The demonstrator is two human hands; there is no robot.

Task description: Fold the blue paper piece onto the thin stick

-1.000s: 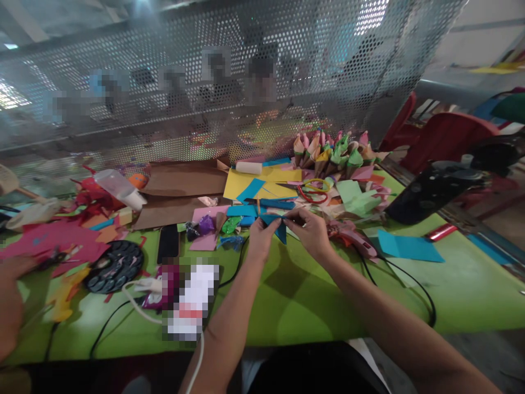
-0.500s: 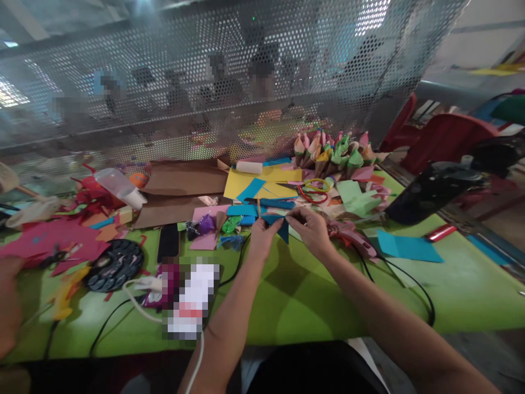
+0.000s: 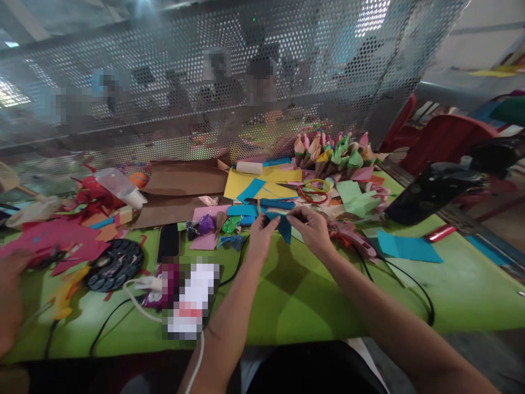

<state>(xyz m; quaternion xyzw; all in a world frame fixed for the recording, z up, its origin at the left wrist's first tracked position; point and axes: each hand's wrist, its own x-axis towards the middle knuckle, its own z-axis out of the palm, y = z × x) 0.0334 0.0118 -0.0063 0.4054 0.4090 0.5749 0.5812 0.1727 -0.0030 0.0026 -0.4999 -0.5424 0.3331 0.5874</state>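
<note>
A small blue piece of paper (image 3: 285, 230) is held up above the green table (image 3: 295, 306), one pointed corner hanging down. My left hand (image 3: 263, 231) is closed on its left side, thumb on the near face. On the other side my right hand (image 3: 308, 223) pinches the paper between thumb and fingers. Just beyond the hands lies a dark blue rolled strip (image 3: 276, 204). To the right of my right hand rests a pink glue gun (image 3: 361, 241) with a black cord. Blue paper pieces (image 3: 241, 210) lie behind my left hand.
Paper cones (image 3: 328, 150) stand in a cluster at the back. A dark bottle (image 3: 430, 191) is at the right. Left of me are a phone (image 3: 197, 295) with a white cable, a yellow glue gun (image 3: 68, 293) and another person's hand (image 3: 10, 295). A perforated metal screen (image 3: 184, 109) rises behind.
The blue paper has turned slightly, its hanging point shifting a little right, and the fingers have shifted along it. At the far left, the other person's hand has reached forward.
</note>
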